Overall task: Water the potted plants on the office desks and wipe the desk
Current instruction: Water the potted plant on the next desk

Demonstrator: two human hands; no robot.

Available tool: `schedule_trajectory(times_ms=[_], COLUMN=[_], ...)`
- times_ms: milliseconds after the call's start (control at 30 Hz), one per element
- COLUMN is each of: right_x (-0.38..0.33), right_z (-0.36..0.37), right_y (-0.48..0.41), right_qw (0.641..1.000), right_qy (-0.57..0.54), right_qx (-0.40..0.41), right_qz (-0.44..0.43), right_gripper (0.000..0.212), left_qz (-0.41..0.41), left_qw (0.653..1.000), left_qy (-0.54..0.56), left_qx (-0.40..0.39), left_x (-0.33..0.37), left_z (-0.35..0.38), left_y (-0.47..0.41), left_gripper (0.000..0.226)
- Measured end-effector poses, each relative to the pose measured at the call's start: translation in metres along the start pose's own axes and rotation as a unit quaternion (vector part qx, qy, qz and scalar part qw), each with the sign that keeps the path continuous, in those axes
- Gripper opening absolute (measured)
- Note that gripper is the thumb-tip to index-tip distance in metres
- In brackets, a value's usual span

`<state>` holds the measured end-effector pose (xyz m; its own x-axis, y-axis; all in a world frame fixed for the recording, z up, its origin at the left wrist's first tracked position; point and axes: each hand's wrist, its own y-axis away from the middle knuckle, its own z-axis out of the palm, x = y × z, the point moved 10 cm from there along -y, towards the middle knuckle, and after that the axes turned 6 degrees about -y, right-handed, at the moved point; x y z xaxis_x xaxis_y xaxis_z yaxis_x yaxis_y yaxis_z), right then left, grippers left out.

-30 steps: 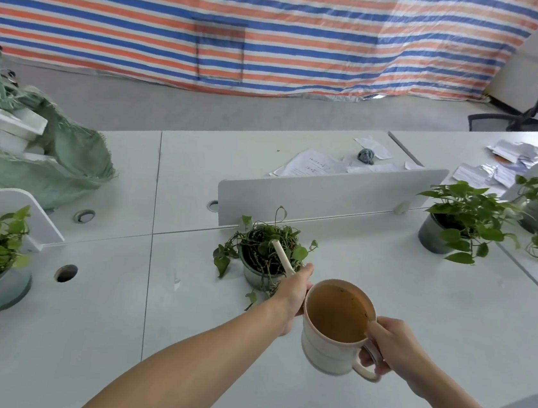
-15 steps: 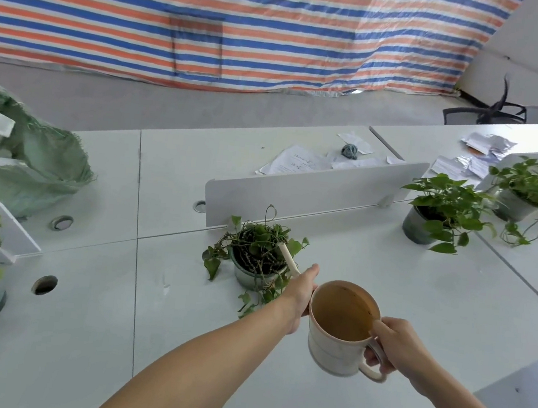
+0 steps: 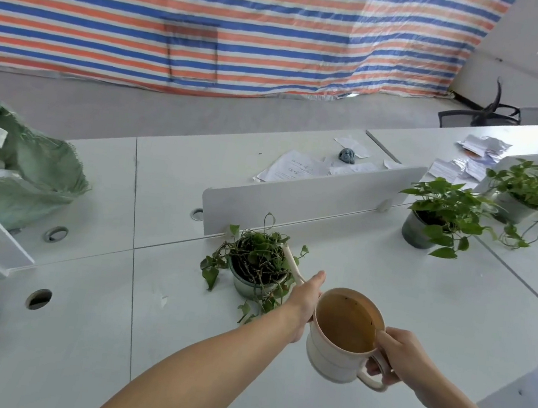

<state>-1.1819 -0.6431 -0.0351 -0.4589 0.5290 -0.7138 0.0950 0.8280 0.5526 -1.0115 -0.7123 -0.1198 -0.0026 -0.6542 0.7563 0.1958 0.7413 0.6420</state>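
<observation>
The right hand (image 3: pixel 401 356) grips the handle (image 3: pixel 371 380) of the cream watering can (image 3: pixel 331 355), fingers curled round it. The left hand (image 3: pixel 305 297) lies against the can's side at the base of the spout (image 3: pixel 289 261), thumb straight and other fingers hidden, so whether it clasps cannot be told. The can hangs just in front of the middle potted plant (image 3: pixel 255 269) on the desk (image 3: pixel 371 265), with the spout over its leaves. Behind that plant stands a white divider (image 3: pixel 312 195), and well to its left a green bag (image 3: pixel 29 176).
</observation>
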Motion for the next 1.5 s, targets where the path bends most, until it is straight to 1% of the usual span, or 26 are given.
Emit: schedule_trajectory(times_ms=[133,267,300,400,500,567,733,800,933,1067,1300,1367,1433,1500], right_x=[0.010,0.021,0.024,0.030,0.039,0.045,0.067,0.079,0.103,0.120,0.135,0.137,0.133,0.115], right_z=[-0.009,-0.024,-0.029,-0.050,-0.074,-0.094,-0.146,-0.165,-0.201,-0.221,-0.240,-0.243,-0.248,-0.261], right_y=[-0.011,-0.029,-0.035,-0.052,-0.068,-0.079,-0.110,-0.122,-0.147,-0.166,-0.188,-0.193,-0.197,-0.198], right_qw=[1.000,0.999,0.999,0.999,0.997,0.997,0.996,0.995,0.996,0.996,0.996,0.996,0.991,0.978], right_qy=[0.004,0.008,0.009,0.013,0.014,0.012,0.015,0.015,0.009,0.018,0.028,0.052,0.124,0.203], right_qx=[-0.014,-0.032,-0.036,-0.051,-0.068,-0.075,-0.082,-0.090,-0.086,-0.088,-0.080,-0.075,-0.056,-0.004], right_qz=[0.003,0.001,-0.002,-0.011,-0.020,-0.026,-0.031,-0.032,-0.022,-0.018,-0.017,-0.010,-0.016,-0.041], right_gripper=[0.032,0.031,0.032,0.032,0.032,0.032,0.033,0.034,0.032,0.030,0.029,0.029,0.028,0.043], left_qz=[-0.012,-0.014,-0.015,-0.014,-0.017,-0.020,-0.029,-0.035,-0.038,-0.037,-0.049,-0.048,-0.028,-0.004], left_qw=[1.000,0.999,0.998,0.996,0.995,0.994,0.992,0.990,0.990,0.990,0.991,0.991,0.991,0.988], left_qy=[0.009,0.024,0.031,0.042,0.040,0.036,0.040,0.052,0.064,0.069,0.054,0.040,0.022,-0.007], left_qx=[0.013,0.036,0.046,0.074,0.093,0.100,0.114,0.122,0.121,0.119,0.113,0.116,0.130,0.157], left_x=[-0.006,-0.006,-0.006,0.000,0.006,0.011,0.021,0.019,0.012,0.010,0.022,0.023,0.027,0.031], left_z=[0.010,0.025,0.030,0.048,0.073,0.095,0.150,0.171,0.212,0.236,0.254,0.251,0.244,0.233], left_y=[-0.004,-0.007,-0.009,-0.015,-0.021,-0.025,-0.041,-0.053,-0.087,-0.109,-0.122,-0.121,-0.115,-0.107], left_gripper=[0.082,0.109,0.112,0.109,0.099,0.092,0.084,0.090,0.110,0.116,0.087,0.080,0.057,0.031])
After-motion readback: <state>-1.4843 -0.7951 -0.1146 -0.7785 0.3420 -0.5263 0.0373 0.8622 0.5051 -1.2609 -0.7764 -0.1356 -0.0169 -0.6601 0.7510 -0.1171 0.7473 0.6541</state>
